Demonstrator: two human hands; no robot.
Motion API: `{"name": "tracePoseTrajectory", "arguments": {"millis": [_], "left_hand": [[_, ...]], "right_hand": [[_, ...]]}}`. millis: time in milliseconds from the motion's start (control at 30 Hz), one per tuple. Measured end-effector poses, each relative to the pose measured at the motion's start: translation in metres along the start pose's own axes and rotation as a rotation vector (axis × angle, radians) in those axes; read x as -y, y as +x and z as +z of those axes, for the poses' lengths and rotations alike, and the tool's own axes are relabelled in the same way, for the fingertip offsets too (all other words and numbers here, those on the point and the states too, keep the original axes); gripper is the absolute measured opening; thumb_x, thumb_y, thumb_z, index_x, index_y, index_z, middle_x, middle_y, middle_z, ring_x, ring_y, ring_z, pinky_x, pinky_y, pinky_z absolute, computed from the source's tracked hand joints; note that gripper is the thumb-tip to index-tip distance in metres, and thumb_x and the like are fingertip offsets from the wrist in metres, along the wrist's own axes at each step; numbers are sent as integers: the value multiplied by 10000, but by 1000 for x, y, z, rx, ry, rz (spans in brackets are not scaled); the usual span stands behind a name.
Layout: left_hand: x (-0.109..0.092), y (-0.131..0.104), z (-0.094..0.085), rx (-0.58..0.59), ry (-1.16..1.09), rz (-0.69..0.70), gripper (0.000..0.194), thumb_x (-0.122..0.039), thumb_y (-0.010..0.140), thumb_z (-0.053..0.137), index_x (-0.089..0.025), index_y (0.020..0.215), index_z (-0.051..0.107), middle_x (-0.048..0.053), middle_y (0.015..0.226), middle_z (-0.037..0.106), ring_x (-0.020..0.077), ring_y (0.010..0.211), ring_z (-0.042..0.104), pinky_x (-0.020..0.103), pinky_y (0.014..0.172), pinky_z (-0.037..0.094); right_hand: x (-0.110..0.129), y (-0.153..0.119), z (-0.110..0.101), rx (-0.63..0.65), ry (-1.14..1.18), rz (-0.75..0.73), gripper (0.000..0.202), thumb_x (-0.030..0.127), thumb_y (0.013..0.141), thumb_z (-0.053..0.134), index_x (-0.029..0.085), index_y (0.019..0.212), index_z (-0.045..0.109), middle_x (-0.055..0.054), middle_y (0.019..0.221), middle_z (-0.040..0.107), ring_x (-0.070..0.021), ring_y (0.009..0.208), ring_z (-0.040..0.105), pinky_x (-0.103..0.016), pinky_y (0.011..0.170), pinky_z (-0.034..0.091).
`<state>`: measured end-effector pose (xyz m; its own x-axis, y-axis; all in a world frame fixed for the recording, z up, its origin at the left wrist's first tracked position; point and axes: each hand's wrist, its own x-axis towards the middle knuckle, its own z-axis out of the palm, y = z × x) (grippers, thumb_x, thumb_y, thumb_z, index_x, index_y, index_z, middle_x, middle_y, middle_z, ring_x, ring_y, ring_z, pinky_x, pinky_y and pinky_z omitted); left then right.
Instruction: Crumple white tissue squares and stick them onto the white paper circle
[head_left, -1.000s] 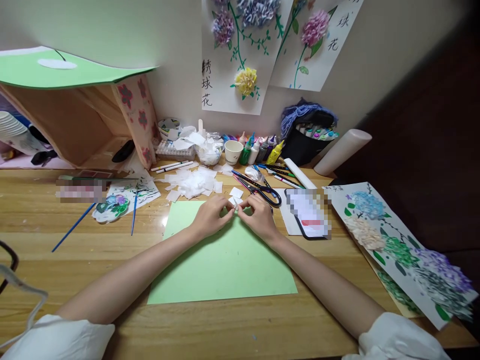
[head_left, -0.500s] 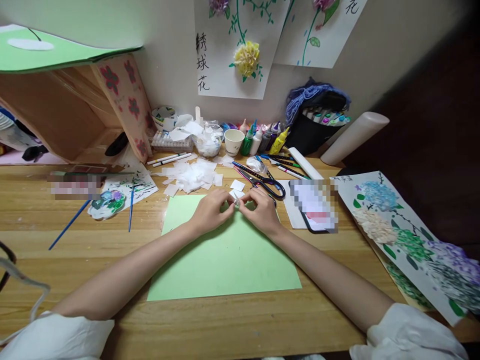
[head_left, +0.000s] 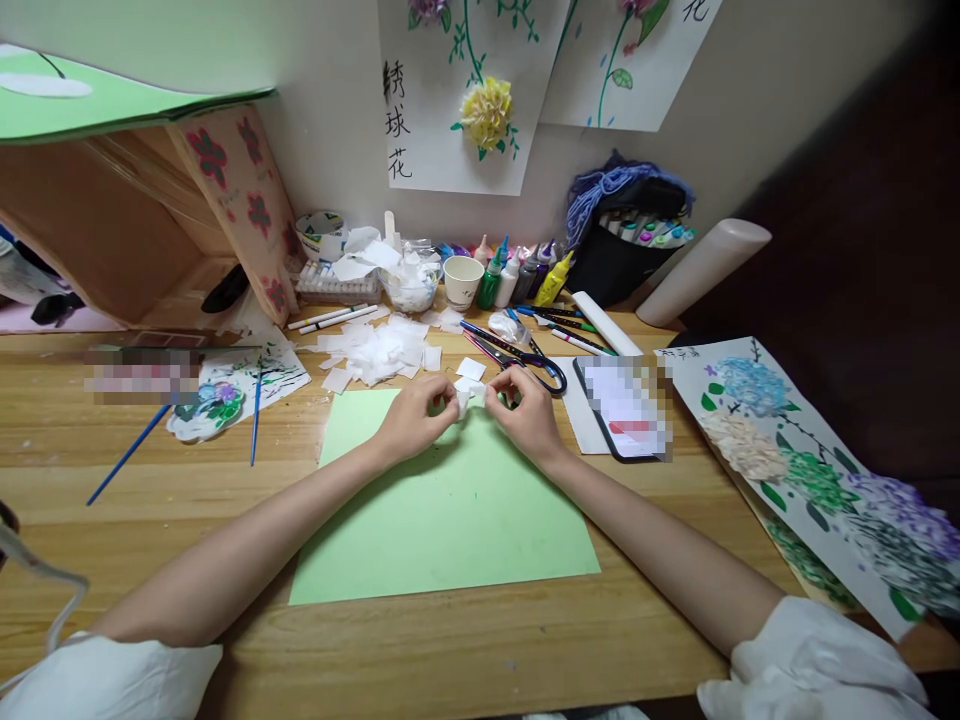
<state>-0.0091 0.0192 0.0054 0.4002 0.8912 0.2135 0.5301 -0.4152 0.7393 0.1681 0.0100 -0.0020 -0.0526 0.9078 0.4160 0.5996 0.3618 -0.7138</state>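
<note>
A light green sheet (head_left: 442, 520) lies flat on the wooden table. Over its top edge my left hand (head_left: 420, 415) pinches a small piece of thin white paper (head_left: 463, 400) between thumb and fingertips. My right hand (head_left: 525, 410) is just to the right, its thumb and index finger closed at the other side of the white paper. Small white squares (head_left: 470, 369) lie just beyond my fingertips. A loose pile of white paper pieces (head_left: 382, 348) spreads behind my left hand. Black-handled scissors (head_left: 551, 376) rest behind my right hand.
A phone (head_left: 626, 410) lies right of the green sheet, near flower artwork (head_left: 817, 480). Paint bottles (head_left: 507, 282), a paper cup (head_left: 463, 282) and a black pen holder (head_left: 630, 262) stand along the wall. Brushes (head_left: 131, 455) and a cardboard box (head_left: 247, 210) are on the left.
My hands have moved slightly apart, and more of the white paper shows between them. The whole view has shifted a little.
</note>
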Motion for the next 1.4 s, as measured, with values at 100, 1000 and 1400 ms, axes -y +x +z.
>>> {"name": "tracePoseTrajectory", "arguments": {"millis": [100,1000,1400], "left_hand": [[0,1,0,2,-13,-31,124,-232,779,452,-172,681,501,-2,678,530,128,632,454,249,590,341],[31,14,-17,-764,315,-318,120,-300,834,493,-193,838,546,72,928,501,240,952,455,401,875,354],[17,7,-10,-683,333,-66,158,-195,827,451,-181,978,497,92,1013,498,236,1015,440,385,902,339]], "right_hand": [[-2,0,-1,-15,52,55,69,195,779,506,196,710,499,-8,716,534,-144,654,458,-277,615,376],[4,-6,8,379,-67,-416,67,237,812,575,195,848,612,-61,840,588,-197,835,501,-344,754,435],[8,-7,16,258,-113,-390,76,138,807,531,185,756,559,-49,765,589,-190,788,497,-323,711,432]]}}
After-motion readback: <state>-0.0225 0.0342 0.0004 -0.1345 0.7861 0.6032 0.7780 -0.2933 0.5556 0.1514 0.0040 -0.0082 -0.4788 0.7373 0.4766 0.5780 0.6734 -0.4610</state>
